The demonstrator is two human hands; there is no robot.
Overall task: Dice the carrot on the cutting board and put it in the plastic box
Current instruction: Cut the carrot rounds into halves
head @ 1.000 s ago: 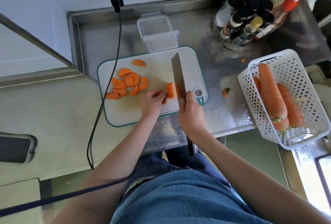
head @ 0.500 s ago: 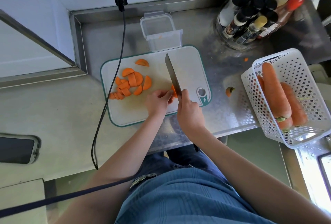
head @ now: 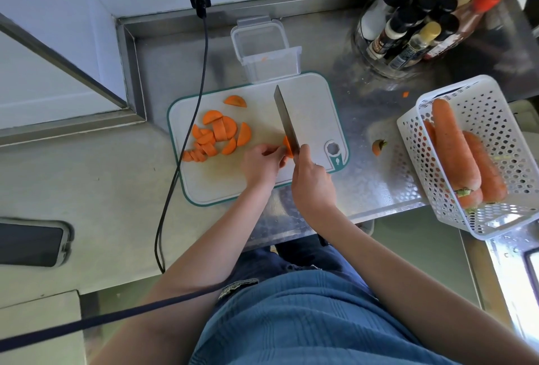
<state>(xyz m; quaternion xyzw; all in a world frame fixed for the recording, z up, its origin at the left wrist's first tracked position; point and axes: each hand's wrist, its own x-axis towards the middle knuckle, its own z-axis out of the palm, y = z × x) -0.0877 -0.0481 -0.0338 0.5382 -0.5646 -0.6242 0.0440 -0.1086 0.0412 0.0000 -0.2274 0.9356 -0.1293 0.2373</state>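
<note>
The right hand (head: pixel 313 182) was clenched round the handle of the cleaver (head: pixel 286 119), its blade edge down on the cutting board (head: pixel 309 96) against a small stub of carrot (head: pixel 288 146). The left hand (head: pixel 262 163) pinched that stub at its near side, fingertips just beside the blade. The stub looked firm and stiff, light, and short enough to roll or skid under the steel, so I judged the safe hold to be on its far flank with the fingertips tucked back, flat cut face down if there was one.

The carrot pieces (head: pixel 217 134) already cut lay in a loose heap toward the left of the board, half-moon slices, damp-looking and probably a bit slippery; they would be easier scooped together than picked one at a time. The plastic box (head: pixel 267 52) stood open, touching the board's far edge, almost bare but for an orange fleck. Whole carrots waited in a white basket (head: pixel 495 119) at the right of the table (head: pixel 379 178).
</note>
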